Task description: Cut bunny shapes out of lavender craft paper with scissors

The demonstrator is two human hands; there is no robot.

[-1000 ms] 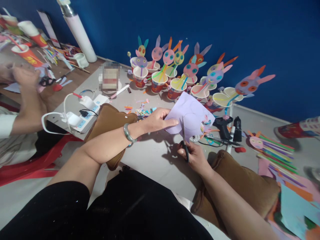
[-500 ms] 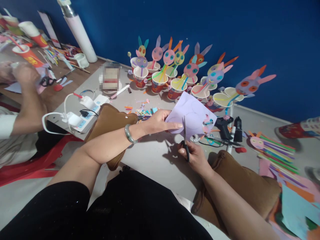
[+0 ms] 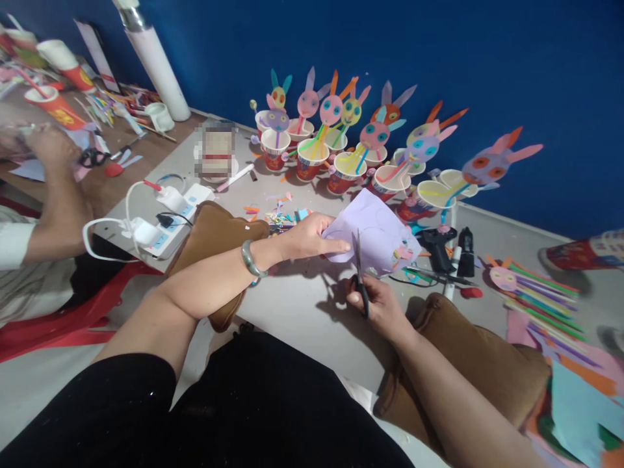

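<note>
Cups (image 3: 312,170) stand beyond the raised paper (image 3: 383,237); the left hand (image 3: 312,235), nearer to it, pinches its left side; the right hand (image 3: 383,304), just below it, grips the scissors (image 3: 360,281), long axis pointing forward, blades overlapping the paper's near side.

The fingertips of the left hand (image 3: 316,235), thumb aside, are hidden by the paper (image 3: 380,221). The handle of the scissors (image 3: 361,286) is partly covered by the right hand (image 3: 383,305). A co-worker's hands (image 3: 54,144) are blurred. One object (image 3: 215,155) is masked by pixelation. The bottle (image 3: 158,75) is cut off by the top edge, a cup (image 3: 570,254) by the right. Some scraps (image 3: 280,216) are too small to be identified.
</note>
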